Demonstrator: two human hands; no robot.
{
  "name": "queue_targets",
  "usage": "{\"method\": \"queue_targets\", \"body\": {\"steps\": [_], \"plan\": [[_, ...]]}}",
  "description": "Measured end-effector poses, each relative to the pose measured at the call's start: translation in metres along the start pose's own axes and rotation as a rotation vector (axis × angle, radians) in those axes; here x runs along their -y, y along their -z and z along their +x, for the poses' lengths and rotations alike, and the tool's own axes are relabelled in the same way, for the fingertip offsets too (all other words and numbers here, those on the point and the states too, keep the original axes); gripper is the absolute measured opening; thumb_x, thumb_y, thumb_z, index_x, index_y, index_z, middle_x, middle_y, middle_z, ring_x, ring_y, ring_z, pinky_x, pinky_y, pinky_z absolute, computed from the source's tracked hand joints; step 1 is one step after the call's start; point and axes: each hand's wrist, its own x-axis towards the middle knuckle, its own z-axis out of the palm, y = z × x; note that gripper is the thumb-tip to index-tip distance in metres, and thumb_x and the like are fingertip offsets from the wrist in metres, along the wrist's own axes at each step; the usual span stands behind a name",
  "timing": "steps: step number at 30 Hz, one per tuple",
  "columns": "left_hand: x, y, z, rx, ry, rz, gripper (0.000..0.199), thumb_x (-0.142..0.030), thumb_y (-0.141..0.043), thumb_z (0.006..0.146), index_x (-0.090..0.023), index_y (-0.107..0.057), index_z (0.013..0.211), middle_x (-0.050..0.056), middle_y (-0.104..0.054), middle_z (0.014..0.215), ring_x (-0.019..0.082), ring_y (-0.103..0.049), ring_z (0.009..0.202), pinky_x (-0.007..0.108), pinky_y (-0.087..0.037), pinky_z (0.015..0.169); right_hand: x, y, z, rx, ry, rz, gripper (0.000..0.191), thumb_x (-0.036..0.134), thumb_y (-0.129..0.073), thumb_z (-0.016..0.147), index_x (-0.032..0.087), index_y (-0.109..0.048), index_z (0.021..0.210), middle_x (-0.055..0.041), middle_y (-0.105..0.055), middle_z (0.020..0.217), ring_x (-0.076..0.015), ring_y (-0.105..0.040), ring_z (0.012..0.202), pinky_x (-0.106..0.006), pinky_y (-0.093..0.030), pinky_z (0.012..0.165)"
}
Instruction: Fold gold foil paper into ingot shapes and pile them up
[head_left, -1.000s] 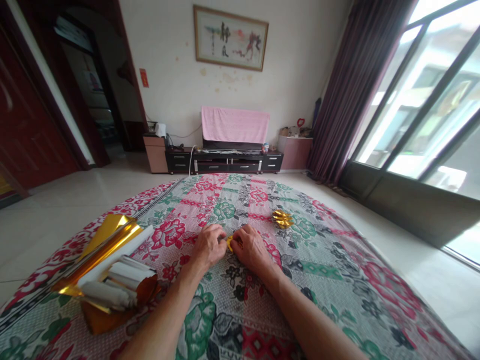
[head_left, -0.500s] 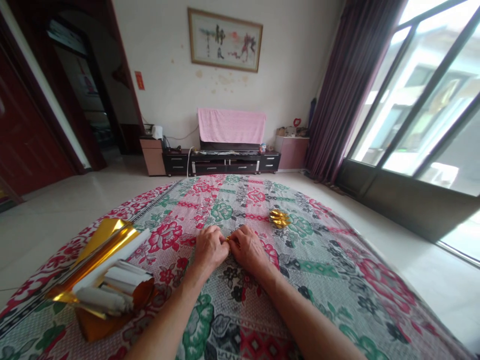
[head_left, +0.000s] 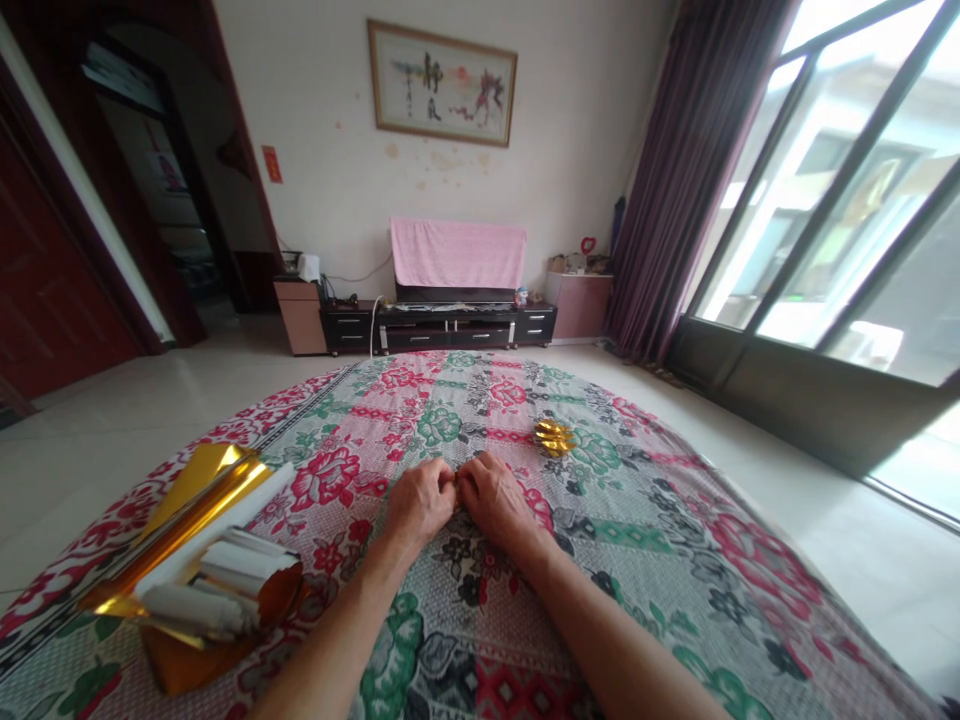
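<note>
My left hand [head_left: 421, 503] and my right hand [head_left: 495, 500] meet over the middle of the flowered cloth, their fingertips pinched together. Between them is a small piece of gold foil paper [head_left: 456, 480], almost wholly hidden by the fingers. Both hands are closed on it. Beyond my right hand, slightly to the right, lies a small cluster of folded gold foil pieces [head_left: 555, 437]. To the left of my left arm lie rolled and flat gold foil sheets [head_left: 202, 505], with several white-backed folded strips [head_left: 244, 565] on top.
The flowered cloth [head_left: 637, 490] covers the rounded surface before me. Farther off, a pink towel [head_left: 459, 252] hangs over a screen on a low black cabinet [head_left: 420, 330]. A purple curtain [head_left: 675, 170] and glazed doors stand on the right.
The fingers of my left hand have curled in more, and less gold shows between the hands. The whole view has shifted slightly; the foil pile and the cluster stay put.
</note>
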Motion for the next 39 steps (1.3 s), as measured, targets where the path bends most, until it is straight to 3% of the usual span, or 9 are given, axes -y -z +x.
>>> {"method": "queue_targets", "body": {"steps": [12,18,24,31,39], "plan": [[-0.002,0.006,-0.001,0.119,-0.212,-0.164,0.025,-0.012,-0.051,0.072,-0.020,-0.057,0.095,0.002,-0.062,0.083,0.014,-0.056,0.075,0.023,-0.041,0.070,-0.005,-0.005,0.003,0.007,-0.028,-0.017,0.011,0.018,-0.045,0.084,0.016,-0.056,0.080,-0.0042,-0.054,0.080,-0.0132,-0.050,0.073,-0.022,-0.035,0.067],[-0.003,0.007,0.000,0.135,-0.213,-0.122,0.037,-0.007,-0.047,0.071,-0.020,-0.053,0.106,0.003,-0.062,0.087,0.015,-0.057,0.079,0.024,-0.042,0.070,-0.008,-0.001,0.004,-0.013,-0.004,0.052,0.023,0.008,-0.040,0.081,0.017,-0.055,0.097,-0.0049,-0.055,0.083,-0.0137,-0.051,0.075,-0.021,-0.036,0.069],[0.002,0.006,0.001,0.115,-0.235,-0.059,0.044,-0.005,-0.046,0.070,-0.020,-0.050,0.110,0.003,-0.061,0.087,0.016,-0.056,0.080,0.024,-0.042,0.070,-0.014,0.000,0.003,0.000,0.040,0.080,0.020,0.007,-0.045,0.076,0.017,-0.058,0.087,-0.0036,-0.054,0.079,-0.0129,-0.051,0.072,-0.020,-0.035,0.065],[0.009,0.004,0.004,0.059,-0.269,0.066,0.037,-0.008,-0.046,0.073,-0.021,-0.054,0.107,0.004,-0.058,0.088,0.016,-0.054,0.080,0.026,-0.041,0.073,-0.016,0.004,0.004,-0.049,0.019,0.109,0.013,0.011,-0.050,0.076,0.018,-0.060,0.081,-0.0033,-0.054,0.082,-0.0122,-0.052,0.074,-0.021,-0.037,0.067],[0.018,-0.002,0.008,-0.004,-0.219,0.073,0.017,-0.015,-0.047,0.079,-0.022,-0.061,0.086,0.003,-0.058,0.082,0.015,-0.054,0.079,0.026,-0.040,0.072,-0.018,0.009,0.005,0.015,0.021,0.096,0.008,0.013,-0.053,0.075,0.017,-0.058,0.079,-0.0012,-0.055,0.076,-0.0112,-0.051,0.069,-0.020,-0.035,0.063]]}}
